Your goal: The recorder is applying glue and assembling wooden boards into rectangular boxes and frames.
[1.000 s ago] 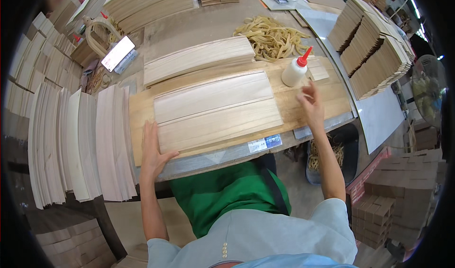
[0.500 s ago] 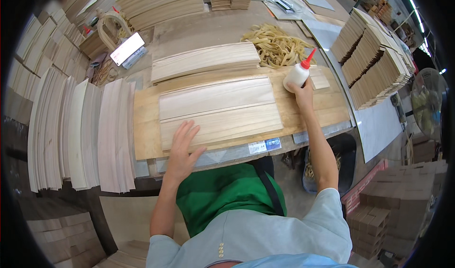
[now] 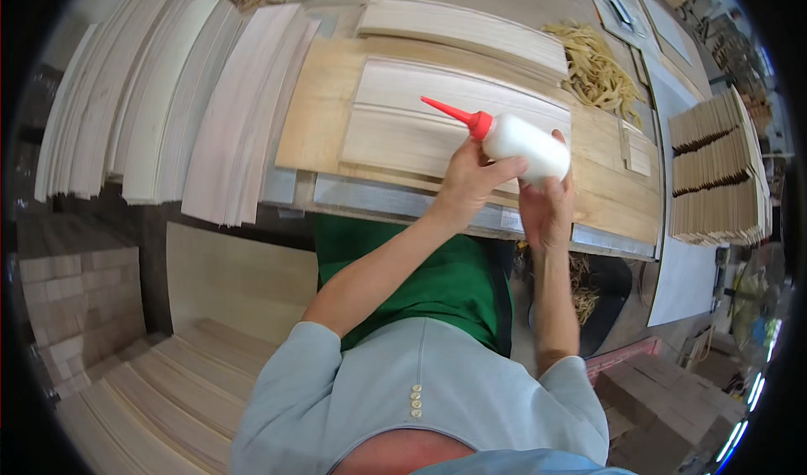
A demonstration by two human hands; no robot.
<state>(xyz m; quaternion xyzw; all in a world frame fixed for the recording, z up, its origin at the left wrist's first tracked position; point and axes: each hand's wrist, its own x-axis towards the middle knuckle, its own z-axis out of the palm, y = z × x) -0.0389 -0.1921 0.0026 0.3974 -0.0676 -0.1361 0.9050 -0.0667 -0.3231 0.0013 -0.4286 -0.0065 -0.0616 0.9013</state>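
Note:
Both hands hold a white squeeze glue bottle (image 3: 523, 145) with a red pointed nozzle, tilted nearly sideways in the air, its tip toward the left. My left hand (image 3: 467, 179) grips it near the red cap, and my right hand (image 3: 548, 199) is wrapped around its base end. Beneath the bottle, thin pale wooden boards (image 3: 395, 130) lie edge to edge on a larger yellowish wood panel (image 3: 315, 113). A small wooden piece (image 3: 637, 150) rests on the panel's right end.
Behind the panel lies a stack of long boards (image 3: 462, 34), with a heap of tan rubber bands (image 3: 593, 70) beside it. Upright thin boards (image 3: 244, 109) stand at the left. Bundled wooden pieces (image 3: 719, 172) sit at the right.
My right hand has lifted the glue bottle off the panel and brought it left, tipping it over. My left hand has left the boards and taken hold of the bottle too. The view has shifted.

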